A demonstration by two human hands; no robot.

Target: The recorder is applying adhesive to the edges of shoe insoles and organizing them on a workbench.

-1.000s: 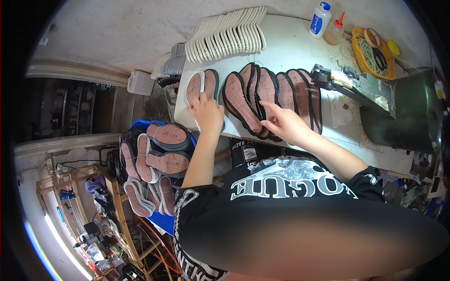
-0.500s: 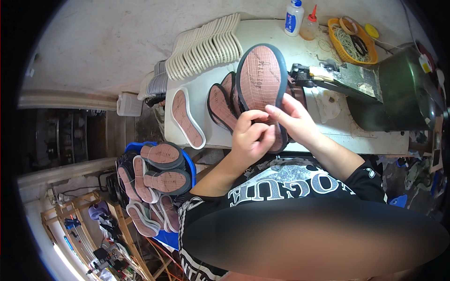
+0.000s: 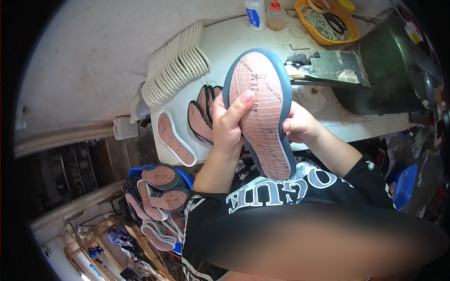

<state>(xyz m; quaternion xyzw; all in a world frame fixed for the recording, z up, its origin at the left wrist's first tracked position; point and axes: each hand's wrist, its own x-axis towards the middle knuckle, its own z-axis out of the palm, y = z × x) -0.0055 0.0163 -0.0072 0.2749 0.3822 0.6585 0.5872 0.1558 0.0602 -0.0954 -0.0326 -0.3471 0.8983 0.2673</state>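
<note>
A shoe sole [image 3: 265, 117] with a pinkish, grid-lined face and a dark blue-grey rim is held up before my chest. My left hand [image 3: 229, 119] grips its left edge, the thumb lying on the pink face. On the opposite edge, around the narrow waist, my right hand [image 3: 302, 124] is closed on the same sole; its fingers are partly hidden behind. Just left of my left hand, several dark-rimmed soles [image 3: 199, 121] lie overlapping on the white table [image 3: 225, 47]. A single white-rimmed sole [image 3: 176, 139] lies farther left.
A long row of cream soles [image 3: 178, 68] leans at the back left. Behind stand a white bottle [image 3: 255, 16], a red-tipped bottle [image 3: 276, 18] and a yellow basket [image 3: 328, 28] of cords. A green sewing machine [image 3: 337, 68] occupies the right. Below left, a blue crate [image 3: 187, 179] holds several soles.
My left hand has gone from fingers curled over the sole's middle to gripping its left edge. The sole has come nearer and tilted, and the view has shifted.
</note>
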